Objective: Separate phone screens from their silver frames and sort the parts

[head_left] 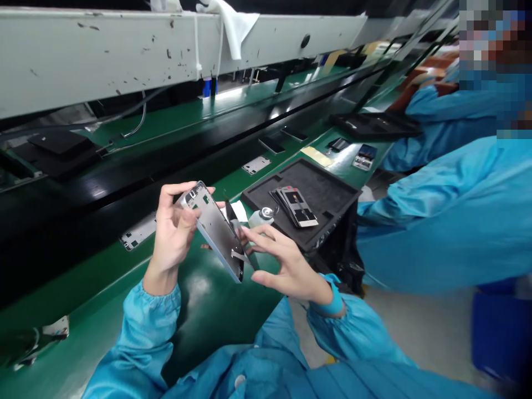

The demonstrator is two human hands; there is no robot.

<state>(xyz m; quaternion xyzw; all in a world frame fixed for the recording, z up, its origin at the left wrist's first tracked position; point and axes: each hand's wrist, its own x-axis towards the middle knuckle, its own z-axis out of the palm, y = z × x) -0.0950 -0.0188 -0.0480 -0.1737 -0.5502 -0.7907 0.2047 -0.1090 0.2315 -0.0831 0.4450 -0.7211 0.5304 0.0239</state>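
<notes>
My left hand (174,230) is closed around the upper end of a silver phone frame (215,227), held tilted above the bench with its inner side facing right. My right hand (286,257) grips a thin dark panel (251,259), probably a phone screen, seen nearly edge-on close beside the frame's right edge. A small pale strip (239,255) shows between frame and panel near the lower end; whether it joins them I cannot tell. Behind my right fingers stands a small bottle with a round metal top (266,213).
A black tray (332,202) holds a stack of phone screens (297,206). Flat phone frames (139,231) lie along the black conveyor belt (78,194). Co-workers in blue sleeves (436,221) sit at the right. A white-painted beam (124,55) crosses above the bench.
</notes>
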